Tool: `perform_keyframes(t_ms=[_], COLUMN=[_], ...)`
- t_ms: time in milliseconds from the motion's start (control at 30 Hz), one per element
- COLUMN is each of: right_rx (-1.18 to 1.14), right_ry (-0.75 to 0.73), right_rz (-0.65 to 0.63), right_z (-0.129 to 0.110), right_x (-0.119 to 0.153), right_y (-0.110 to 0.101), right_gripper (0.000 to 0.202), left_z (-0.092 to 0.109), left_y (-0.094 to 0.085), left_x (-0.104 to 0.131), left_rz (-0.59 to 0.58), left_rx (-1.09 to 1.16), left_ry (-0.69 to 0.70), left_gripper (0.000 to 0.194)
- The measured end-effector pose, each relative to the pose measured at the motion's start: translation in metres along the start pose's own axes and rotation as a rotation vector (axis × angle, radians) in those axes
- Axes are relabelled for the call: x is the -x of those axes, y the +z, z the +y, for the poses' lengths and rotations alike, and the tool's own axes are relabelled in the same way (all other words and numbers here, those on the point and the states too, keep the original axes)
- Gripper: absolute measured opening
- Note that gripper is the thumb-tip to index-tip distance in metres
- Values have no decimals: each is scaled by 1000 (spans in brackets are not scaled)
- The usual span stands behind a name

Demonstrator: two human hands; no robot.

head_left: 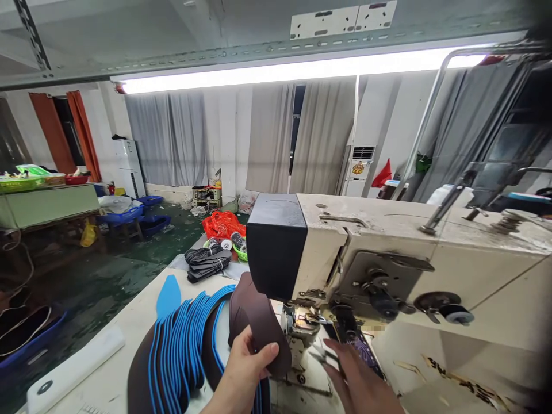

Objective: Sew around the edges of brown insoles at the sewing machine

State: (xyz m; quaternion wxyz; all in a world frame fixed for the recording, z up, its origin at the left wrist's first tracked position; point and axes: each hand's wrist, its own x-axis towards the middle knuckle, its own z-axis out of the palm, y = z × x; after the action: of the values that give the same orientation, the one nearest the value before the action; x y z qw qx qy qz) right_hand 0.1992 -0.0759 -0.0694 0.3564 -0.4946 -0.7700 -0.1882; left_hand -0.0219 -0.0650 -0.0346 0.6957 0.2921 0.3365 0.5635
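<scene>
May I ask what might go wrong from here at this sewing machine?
The left hand holds the curved, dark brown panel close to the cream sewing machine, so that hand might get nicked. What looks like a small metal tool in the right hand could scratch the panel. The blue-edged dark panels alongside might be nudged askew.

The big cream metal sewing machine (388, 224) stood right of the curved brown blue-edged pieces (179, 345). Behind them lay a tied black bundle (207, 262).
</scene>
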Motion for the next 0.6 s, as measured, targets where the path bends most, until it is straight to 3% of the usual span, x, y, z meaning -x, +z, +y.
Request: perform_keyframes(t_ms=[100,200,333,500,600], right_rx=[169,175,93,63,12], right_ry=[-199,-298,-348,-295,-344], right_rz=[13,7,-69,-121,-150], right_z=[-14,-29,-36,-29,-32], right_x=[-38,-55,-58,-61,-62], right_y=[1,-2,-7,-23,-22], right_gripper=[39,38,33,25,51], left_z=[3,2,-3,0,10], left_y=[1,0,-6,-15,-12], left_x=[1,-1,-5,-5,-1], left_rz=[-13,-26,-33,-6,-71], left_rx=[19,26,-10,-112,-206], left_ry=[-2,8,19,67,122], left_gripper=[50,50,49,52,48])
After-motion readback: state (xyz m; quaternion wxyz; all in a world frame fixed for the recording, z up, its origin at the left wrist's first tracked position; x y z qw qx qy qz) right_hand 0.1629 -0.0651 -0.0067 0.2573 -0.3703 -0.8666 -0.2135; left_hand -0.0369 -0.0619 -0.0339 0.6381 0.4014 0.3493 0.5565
